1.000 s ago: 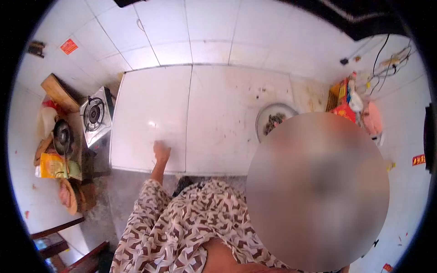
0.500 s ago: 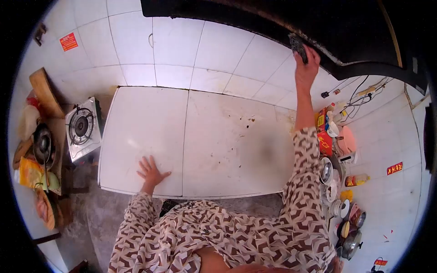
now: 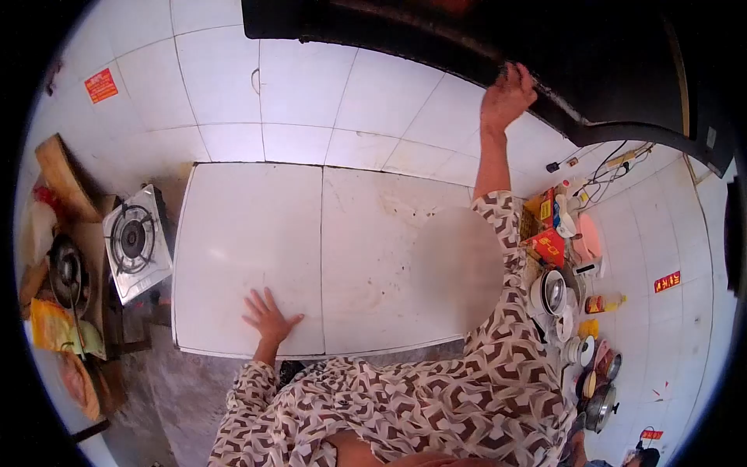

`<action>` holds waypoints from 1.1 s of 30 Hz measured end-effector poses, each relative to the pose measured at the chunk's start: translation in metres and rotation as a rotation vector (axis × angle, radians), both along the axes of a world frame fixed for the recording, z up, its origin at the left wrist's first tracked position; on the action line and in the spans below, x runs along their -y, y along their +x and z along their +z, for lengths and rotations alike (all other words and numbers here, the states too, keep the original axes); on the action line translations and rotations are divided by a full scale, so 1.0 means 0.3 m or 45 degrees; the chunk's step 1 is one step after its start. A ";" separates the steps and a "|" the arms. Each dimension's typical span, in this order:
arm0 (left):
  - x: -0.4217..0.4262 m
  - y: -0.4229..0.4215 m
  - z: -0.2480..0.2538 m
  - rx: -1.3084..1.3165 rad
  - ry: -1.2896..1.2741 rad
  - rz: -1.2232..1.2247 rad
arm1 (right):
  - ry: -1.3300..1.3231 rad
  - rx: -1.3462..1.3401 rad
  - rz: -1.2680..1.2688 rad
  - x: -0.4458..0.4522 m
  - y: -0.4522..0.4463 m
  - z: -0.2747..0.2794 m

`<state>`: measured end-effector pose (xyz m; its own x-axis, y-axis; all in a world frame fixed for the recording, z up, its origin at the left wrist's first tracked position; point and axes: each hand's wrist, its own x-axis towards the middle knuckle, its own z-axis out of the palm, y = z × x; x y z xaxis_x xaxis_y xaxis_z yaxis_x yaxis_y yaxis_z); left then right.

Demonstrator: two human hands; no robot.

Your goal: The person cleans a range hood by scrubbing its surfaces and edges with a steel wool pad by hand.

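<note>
My left hand (image 3: 269,317) lies flat with spread fingers on the left half of the white tabletop (image 3: 249,233), near its front edge. Reaching up, my right hand (image 3: 508,100) is at the lower edge of a black range hood (image 3: 607,78), its fingers bent against the rim. The dark grey scouring pad that showed in this hand a moment ago is now mostly hidden behind the fingers and against the black hood. Small dark crumbs and brownish stains mark the tabletop's right half, part of which is blurred.
A gas stove (image 3: 137,240) stands left of the table, beside a wok (image 3: 68,268) and a wooden board (image 3: 66,177). Along the right wall are red boxes (image 3: 547,246), an oil bottle (image 3: 605,302), bowls, pots (image 3: 600,408) and hanging cables (image 3: 603,175).
My right hand has shifted slightly left along the hood's edge and turned, so the pad is hidden. My left hand stays flat on the tabletop. The whole view has shifted a little.
</note>
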<state>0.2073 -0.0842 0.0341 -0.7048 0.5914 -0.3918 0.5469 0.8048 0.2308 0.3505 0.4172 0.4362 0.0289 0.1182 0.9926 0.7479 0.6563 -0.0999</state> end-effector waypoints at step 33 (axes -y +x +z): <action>0.311 -0.363 -0.285 -0.308 0.451 0.445 | 0.052 0.413 0.363 -0.013 -0.846 -0.173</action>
